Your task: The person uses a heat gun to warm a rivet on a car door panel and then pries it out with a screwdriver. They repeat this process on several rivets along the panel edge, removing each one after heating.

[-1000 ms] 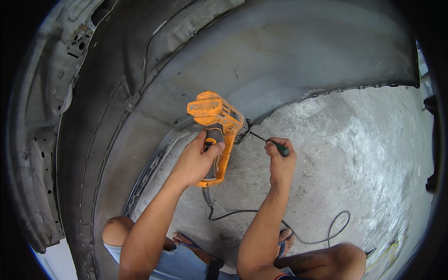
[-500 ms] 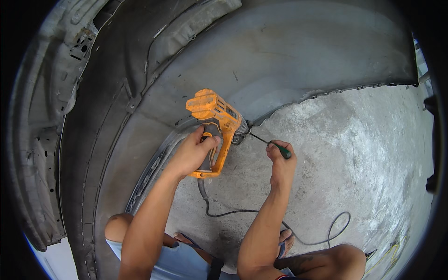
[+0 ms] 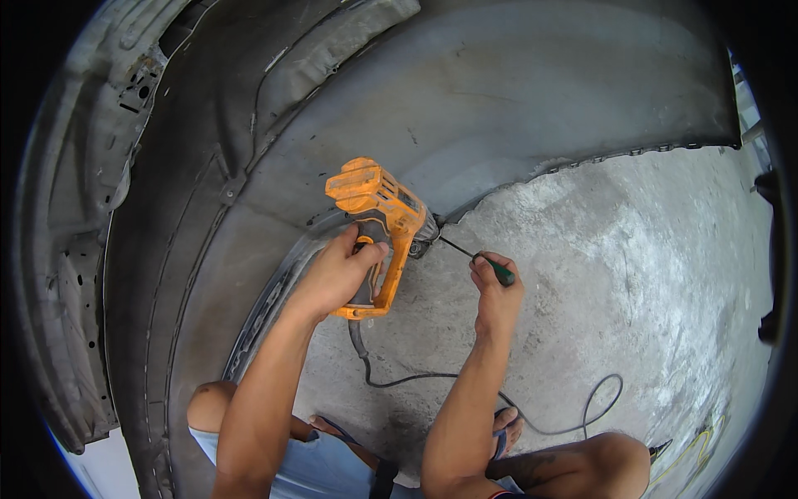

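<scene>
My left hand [image 3: 339,270] is wrapped around the grip of an orange and black heat gun [image 3: 378,200]. The gun's nozzle points down and right, at the lower edge of a large dark grey plastic bumper [image 3: 515,100]. In my right hand [image 3: 497,299] is a screwdriver [image 3: 502,273] with a dark green handle. Its thin shaft reaches left to the bumper's edge beside the nozzle. Whether the tip touches the plastic I cannot tell, since that spot is small and partly hidden by the gun.
A dark power cord [image 3: 407,380] runs from the gun's base and loops over the concrete floor [image 3: 598,299] by my feet. At the far left stands a grey body panel with holes [image 3: 79,291]. A yellow wire [image 3: 702,445] lies at the lower right.
Almost nothing differs. The heat gun, the screwdriver and both hands sit very slightly further left in the picture, and the bumper has shifted a little with them.
</scene>
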Tool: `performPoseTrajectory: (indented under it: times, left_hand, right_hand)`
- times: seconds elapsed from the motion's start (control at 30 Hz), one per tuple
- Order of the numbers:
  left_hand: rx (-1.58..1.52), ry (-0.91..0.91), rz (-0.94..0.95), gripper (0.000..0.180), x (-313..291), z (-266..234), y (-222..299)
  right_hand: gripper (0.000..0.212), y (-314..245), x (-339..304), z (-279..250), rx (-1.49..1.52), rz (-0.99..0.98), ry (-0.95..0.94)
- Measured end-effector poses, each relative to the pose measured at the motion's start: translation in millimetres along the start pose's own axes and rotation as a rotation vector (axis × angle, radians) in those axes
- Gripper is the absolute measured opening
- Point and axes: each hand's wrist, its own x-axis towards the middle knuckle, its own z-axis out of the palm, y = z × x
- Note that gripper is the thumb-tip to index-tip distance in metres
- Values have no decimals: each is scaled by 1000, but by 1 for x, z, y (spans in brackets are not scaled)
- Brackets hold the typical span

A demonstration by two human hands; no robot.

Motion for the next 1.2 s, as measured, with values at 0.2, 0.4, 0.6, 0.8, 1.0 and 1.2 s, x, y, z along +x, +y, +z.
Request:
performPoseTrajectory:
  times: [0.2, 0.4, 0.6, 0.8, 1.0, 1.2]
  left_hand:
    - [3, 23, -20, 30, 0, 1, -1]
    - [-15, 12, -31, 28, 1, 0, -1]
    - [41, 8, 9, 29, 7, -4, -9]
    - [119, 39, 46, 29, 15, -5, -19]
    - [84, 17, 24, 39, 11, -5, -15]
    - [86, -32, -56, 57, 5, -5, -9]
  right_hand:
    - [22, -2, -3, 4, -31, -11, 7]
    - [23, -2, -4, 5, -33, -20, 8]
    - [23, -3, -2, 4, -48, -30, -3]
    - [21, -5, -3, 5, -8, -28, 9]
    - [21, -5, -4, 6, -2, -34, 4]
    - [20, -6, -4, 6, -16, -35, 0]
